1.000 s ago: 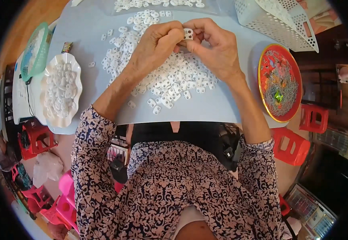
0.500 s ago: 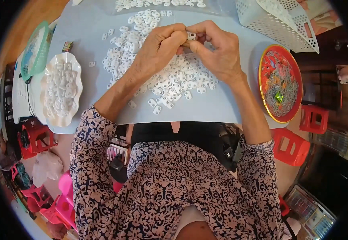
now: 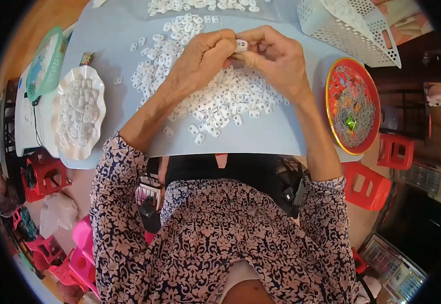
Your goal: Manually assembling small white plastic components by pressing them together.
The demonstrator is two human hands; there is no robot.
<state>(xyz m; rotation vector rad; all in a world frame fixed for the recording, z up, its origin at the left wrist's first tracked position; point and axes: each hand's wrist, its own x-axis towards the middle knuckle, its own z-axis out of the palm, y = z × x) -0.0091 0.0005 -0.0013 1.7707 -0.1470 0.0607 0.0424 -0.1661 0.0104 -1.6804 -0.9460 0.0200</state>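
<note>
Over the far middle of the table, my two hands meet around one small white plastic cord lock with holes in its face. My left hand is closed, its fingertips against the left end of this piece. With thumb and fingers, my right hand pinches it from the other side. Whatever else sits between the fingertips is hidden. Beneath and around my hands spreads a loose pile of similar white cord locks. To the right, a red round tray with a gold rim holds many small grey metal springs.
On the left stands a scalloped white dish filled with white pieces, near a green basket. A white perforated basket is at the far right. A clear bag of white pieces lies at the back. Red stools stand beside the table.
Between my fingertips the white cord lock has turned slightly, showing more of its face. Both hands stay in nearly the same place, and the right fingers have shifted a little.
</note>
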